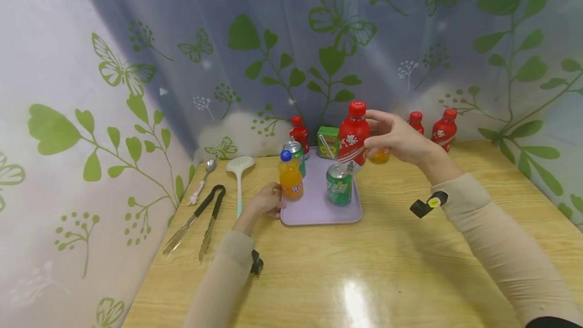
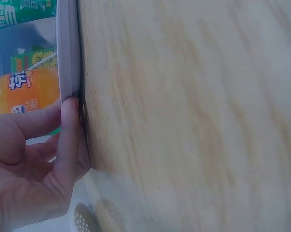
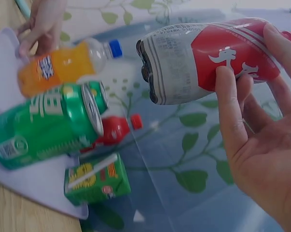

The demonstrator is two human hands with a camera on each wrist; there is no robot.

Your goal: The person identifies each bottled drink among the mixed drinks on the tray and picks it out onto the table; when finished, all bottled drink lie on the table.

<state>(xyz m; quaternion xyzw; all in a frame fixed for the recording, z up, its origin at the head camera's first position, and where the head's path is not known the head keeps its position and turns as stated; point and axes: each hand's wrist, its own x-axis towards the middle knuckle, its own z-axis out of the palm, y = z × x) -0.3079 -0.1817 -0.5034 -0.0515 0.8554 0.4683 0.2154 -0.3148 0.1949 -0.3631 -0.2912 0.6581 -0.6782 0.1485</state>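
My right hand [image 1: 395, 135] grips a red-labelled drink bottle [image 1: 354, 138] with a red cap, held up over the lilac tray [image 1: 314, 217]. In the right wrist view, the bottle's ridged base [image 3: 146, 72] shows in the air beside the tray's drinks. At the tray's left rim, my left hand [image 1: 266, 200] pinches the edge between thumb and fingers. Close to that hand stands an orange soda bottle [image 1: 290, 183] with a blue cap. A green can [image 1: 339, 190] stands at the tray's front right, another green can [image 1: 298, 152] farther back. Behind are a small red bottle [image 1: 298, 134] and a green juice box [image 1: 328, 138] with a straw.
To the left lie metal tongs [image 1: 207, 202] with black grips, a white skimmer [image 1: 240, 164] and a spoon [image 1: 199, 186]. Two red bottles, one nearer [image 1: 444, 130] and one partly hidden [image 1: 416, 120], stand behind my right forearm. A patterned curtain [image 1: 282, 24] borders the wooden table [image 1: 387, 267].
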